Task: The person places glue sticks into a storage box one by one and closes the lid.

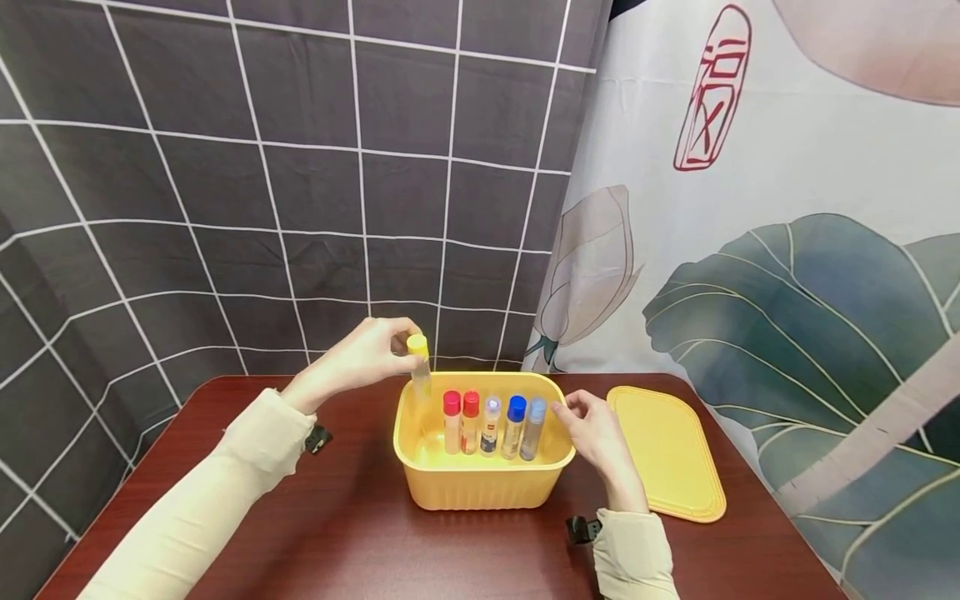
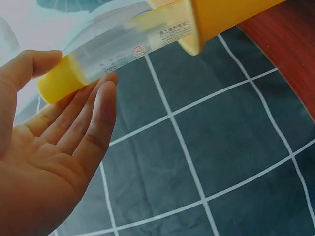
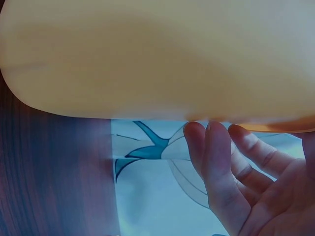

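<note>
My left hand (image 1: 378, 350) pinches a clear tube (image 2: 115, 54) by its yellow cap (image 1: 417, 343) with thumb and fingers. Tilted slightly, this tube hangs at the left back corner of a yellow plastic box (image 1: 480, 487), its lower part inside the rim. Fine print and a small round red mark show on its side in the left wrist view. My right hand (image 1: 596, 429) holds the box's right rim with its fingertips. Inside the box, several similar tubes stand in a row, with red caps (image 1: 452, 403), a pale cap (image 1: 492, 404), a dark blue cap (image 1: 517, 407) and a light blue cap (image 1: 537, 409).
A yellow lid (image 1: 667, 454) lies flat on the dark red wooden table (image 1: 337, 533), right of the box. Behind hang a dark curtain with a white grid (image 1: 300, 183) and a pale curtain with painted leaves (image 1: 810, 300). A small black device (image 1: 318, 438) sits at each wrist.
</note>
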{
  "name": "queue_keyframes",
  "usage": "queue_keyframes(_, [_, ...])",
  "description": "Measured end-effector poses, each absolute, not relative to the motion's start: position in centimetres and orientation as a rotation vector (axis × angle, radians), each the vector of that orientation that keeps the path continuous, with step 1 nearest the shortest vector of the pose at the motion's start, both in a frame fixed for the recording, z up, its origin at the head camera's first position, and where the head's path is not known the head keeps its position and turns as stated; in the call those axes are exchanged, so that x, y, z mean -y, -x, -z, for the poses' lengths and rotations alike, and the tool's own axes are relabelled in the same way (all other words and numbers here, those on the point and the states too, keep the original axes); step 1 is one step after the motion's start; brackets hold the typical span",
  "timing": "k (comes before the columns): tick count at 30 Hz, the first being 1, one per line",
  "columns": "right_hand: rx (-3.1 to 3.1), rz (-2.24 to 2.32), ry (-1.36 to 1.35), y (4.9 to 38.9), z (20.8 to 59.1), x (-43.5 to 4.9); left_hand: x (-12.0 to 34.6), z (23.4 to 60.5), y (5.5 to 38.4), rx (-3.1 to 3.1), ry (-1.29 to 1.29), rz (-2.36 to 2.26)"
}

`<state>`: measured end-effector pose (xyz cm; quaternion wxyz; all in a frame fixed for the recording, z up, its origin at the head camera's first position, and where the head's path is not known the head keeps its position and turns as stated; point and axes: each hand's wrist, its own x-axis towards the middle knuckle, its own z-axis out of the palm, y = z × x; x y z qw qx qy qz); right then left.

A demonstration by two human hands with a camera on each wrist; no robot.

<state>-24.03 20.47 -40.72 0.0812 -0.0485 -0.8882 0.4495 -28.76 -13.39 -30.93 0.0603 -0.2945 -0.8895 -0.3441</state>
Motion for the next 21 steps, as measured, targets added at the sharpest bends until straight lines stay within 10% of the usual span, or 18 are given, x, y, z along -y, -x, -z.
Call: queue_keyframes(21, [2.646, -1.340, 0.107, 24.1, 40.7, -20.5, 11.4, 33.8, 29.1, 2.920, 1.074, 0.680])
